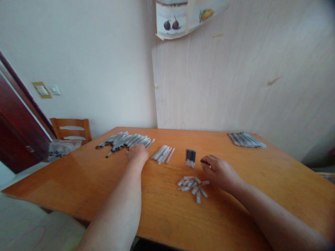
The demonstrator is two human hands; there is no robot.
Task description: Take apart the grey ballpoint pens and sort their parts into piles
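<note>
My left hand (138, 153) reaches to the near right edge of a pile of clear pen barrels with black ends (125, 141). Its fingertips are mostly hidden behind the back of the hand, so any grip there cannot be seen. My right hand (220, 170) is low over the table, fingers curled together, with something small and dark at the fingertips that I cannot make out. Left of it lies a neat row of black-and-white pen refills (191, 158). Nearer me are several loose short translucent pieces (192, 184). Between the hands lies a small group of whitish tubes (162, 153).
A flat bundle of pens in clear wrapping (246, 139) lies at the far right of the wooden table (162, 212). Beyond the left edge stand a wooden chair (73, 123) and a clear plastic bag (64, 148) with black pieces inside. A wall rises behind the table.
</note>
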